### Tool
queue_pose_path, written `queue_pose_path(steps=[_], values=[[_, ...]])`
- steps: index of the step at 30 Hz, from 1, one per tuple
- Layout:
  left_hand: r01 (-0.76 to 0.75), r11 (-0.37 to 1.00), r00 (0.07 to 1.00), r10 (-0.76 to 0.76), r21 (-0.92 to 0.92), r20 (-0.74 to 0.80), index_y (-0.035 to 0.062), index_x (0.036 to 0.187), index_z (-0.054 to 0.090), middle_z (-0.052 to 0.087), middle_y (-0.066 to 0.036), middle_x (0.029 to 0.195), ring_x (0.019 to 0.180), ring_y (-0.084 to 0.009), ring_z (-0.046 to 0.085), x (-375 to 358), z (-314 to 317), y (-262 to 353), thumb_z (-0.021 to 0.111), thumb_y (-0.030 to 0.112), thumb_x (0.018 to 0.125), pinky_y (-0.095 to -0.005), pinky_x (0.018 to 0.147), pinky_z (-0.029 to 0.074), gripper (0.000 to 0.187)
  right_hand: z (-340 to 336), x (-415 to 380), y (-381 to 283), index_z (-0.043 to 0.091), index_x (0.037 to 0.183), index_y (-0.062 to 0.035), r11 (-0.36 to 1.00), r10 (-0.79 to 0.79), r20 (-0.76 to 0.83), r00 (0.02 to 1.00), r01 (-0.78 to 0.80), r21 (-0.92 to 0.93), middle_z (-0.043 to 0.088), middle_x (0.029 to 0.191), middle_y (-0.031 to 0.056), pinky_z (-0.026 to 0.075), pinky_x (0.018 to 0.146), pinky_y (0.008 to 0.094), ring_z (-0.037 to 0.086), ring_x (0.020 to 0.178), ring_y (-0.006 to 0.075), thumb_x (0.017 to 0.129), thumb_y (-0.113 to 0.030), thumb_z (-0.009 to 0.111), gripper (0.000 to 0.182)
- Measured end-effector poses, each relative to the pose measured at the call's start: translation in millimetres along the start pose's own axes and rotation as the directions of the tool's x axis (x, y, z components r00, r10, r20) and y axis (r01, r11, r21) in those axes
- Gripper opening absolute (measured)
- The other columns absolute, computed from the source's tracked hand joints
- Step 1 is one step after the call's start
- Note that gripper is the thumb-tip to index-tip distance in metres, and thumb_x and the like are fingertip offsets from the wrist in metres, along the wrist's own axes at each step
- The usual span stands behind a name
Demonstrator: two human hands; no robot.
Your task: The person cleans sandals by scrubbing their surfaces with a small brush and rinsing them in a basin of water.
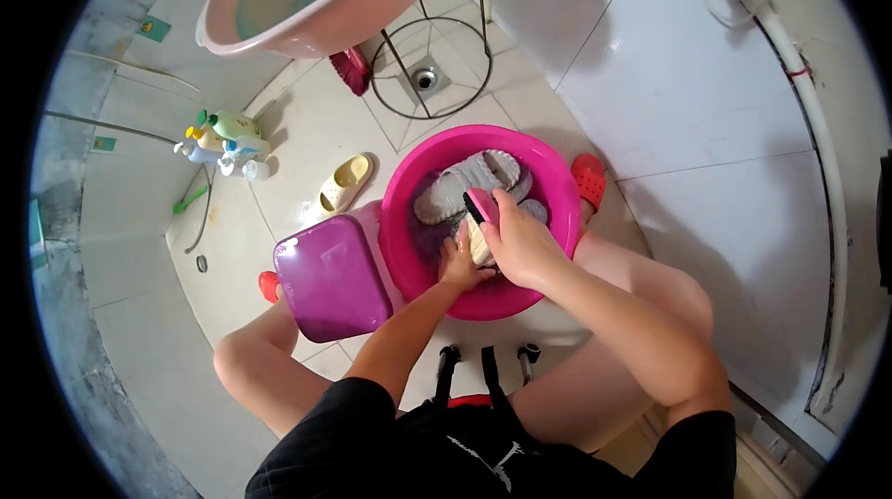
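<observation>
A bright pink basin (pixel 400 267) stands on the floor in front of me, with water in it. My right hand (pixel 517 243) is closed around a scrub brush (pixel 481 205) with a pink back and black bristles. Below the brush, my left hand (pixel 459 263) grips a cream shoe (pixel 478 243), partly hidden by both hands. Beyond them in the basin lies a grey slipper (pixel 446 197) with a wide strap. Another grey piece (pixel 533 209) shows at the right, mostly covered.
A purple-topped stool or box (pixel 333 278) adjoins the basin's left side. Past it sit a cream clog (pixel 346 183) and several bottles (pixel 232 132). A pale pink washbowl (pixel 316 16) with water stands on a wire stand (pixel 485 53) over a floor drain (pixel 424 80). White pipe (pixel 806 99) runs along the right wall.
</observation>
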State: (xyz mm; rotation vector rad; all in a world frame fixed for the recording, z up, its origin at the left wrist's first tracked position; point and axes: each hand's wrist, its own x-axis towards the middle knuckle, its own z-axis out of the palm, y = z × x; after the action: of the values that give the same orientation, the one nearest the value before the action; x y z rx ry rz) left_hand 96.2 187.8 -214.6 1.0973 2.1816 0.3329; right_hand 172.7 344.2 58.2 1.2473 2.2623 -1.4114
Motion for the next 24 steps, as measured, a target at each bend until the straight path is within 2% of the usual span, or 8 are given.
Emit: queue_pose_path(steps=[2,5,7,9,13,20,22,24], values=[[-0.077,0.997,0.974,0.073,-0.008,-0.212,0.0161,0.146,0.014,0.037,-0.024,0.13,0.12,-0.0442,0.038,-12,-23,19,0.083,0.038,0.061,-0.0506,0.1,0.035,0.112,5,5,5,0.032,0.132,0.0053,0.999,-0.053,-0.045,0.998,0.053,-0.009,0.055,0.111,0.0321,0.044,0.089,0.0474,0.055,0.103,0.0439,0.091,-0.022,0.049,0.052],[-0.126,0.977,0.991,0.117,-0.173,-0.063,0.0172,0.144,0.023,0.041,-0.018,0.129,0.121,-0.0405,0.039,-2,-45,18,0.082,0.038,0.061,-0.0496,0.1,0.034,0.105,11,5,6,0.033,0.13,0.0059,0.995,-0.088,-0.08,0.993,0.085,-0.046,0.057,0.107,0.0318,0.044,0.086,0.0488,0.056,0.099,0.0443,0.091,-0.022,0.049,0.051],[-0.049,0.997,0.999,0.047,-0.053,-0.026,0.0179,0.143,0.027,0.041,-0.013,0.13,0.121,-0.0338,0.04,-20,-84,47,0.082,0.038,0.06,-0.0505,0.099,0.034,0.102,22,6,11,0.033,0.131,0.0049,0.995,-0.084,-0.077,0.993,0.079,-0.064,0.058,0.107,0.0307,0.045,0.085,0.0495,0.057,0.098,0.0437,0.09,-0.021,0.05,0.052],[-0.203,0.883,0.973,0.136,0.422,0.184,0.0193,0.145,0.024,0.041,-0.011,0.131,0.12,-0.03,0.042,-29,-105,58,0.081,0.035,0.06,-0.0528,0.1,0.032,0.104,28,4,13,0.037,0.126,0.0052,0.983,-0.052,-0.084,0.995,0.036,-0.178,0.059,0.104,0.029,0.046,0.085,0.0485,0.059,0.096,0.0434,0.089,-0.021,0.051,0.047],[-0.09,0.8,0.988,-0.002,0.593,0.153,0.0162,0.143,0.023,0.039,-0.011,0.13,0.122,-0.0303,0.038,-22,-79,37,0.078,0.028,0.064,-0.0571,0.104,0.026,0.098,50,9,38,0.042,0.119,0.0049,0.954,0.035,-0.015,0.999,-0.038,-0.297,0.058,0.105,0.0273,0.048,0.085,0.046,0.06,0.094,0.0425,0.088,-0.021,0.053,0.042],[-0.039,0.814,0.974,-0.098,0.579,0.203,0.019,0.149,0.006,0.038,-0.012,0.134,0.126,-0.0308,0.036,11,-41,21,0.071,0.024,0.07,-0.0642,0.103,0.021,0.102,50,4,56,0.044,0.113,0.006,0.898,0.183,0.089,0.979,-0.13,-0.42,0.054,0.111,0.0274,0.051,0.08,0.0463,0.061,0.094,0.0404,0.086,-0.021,0.057,0.04],[-0.034,0.814,0.972,-0.109,0.58,0.21,0.019,0.149,0.008,0.039,-0.012,0.134,0.126,-0.0313,0.036,21,-14,-1,0.068,0.027,0.074,-0.0648,0.104,0.02,0.096,44,4,47,0.044,0.113,0.0052,0.905,0.232,0.092,0.968,-0.181,-0.385,0.053,0.114,0.0264,0.052,0.082,0.0424,0.061,0.1,0.0387,0.08,-0.006,0.056,0.037],[-0.05,0.734,0.989,0.132,0.677,-0.07,0.0193,0.149,0.013,0.043,-0.012,0.132,0.124,-0.032,0.039,36,35,-40,0.059,0.034,0.081,-0.0657,0.103,0.02,0.084,40,6,46,0.044,0.113,0.005,0.902,0.235,0.098,0.967,-0.18,-0.393,0.053,0.114,0.0265,0.052,0.082,0.0425,0.061,0.1,0.0389,0.08,-0.006,0.057,0.038]])
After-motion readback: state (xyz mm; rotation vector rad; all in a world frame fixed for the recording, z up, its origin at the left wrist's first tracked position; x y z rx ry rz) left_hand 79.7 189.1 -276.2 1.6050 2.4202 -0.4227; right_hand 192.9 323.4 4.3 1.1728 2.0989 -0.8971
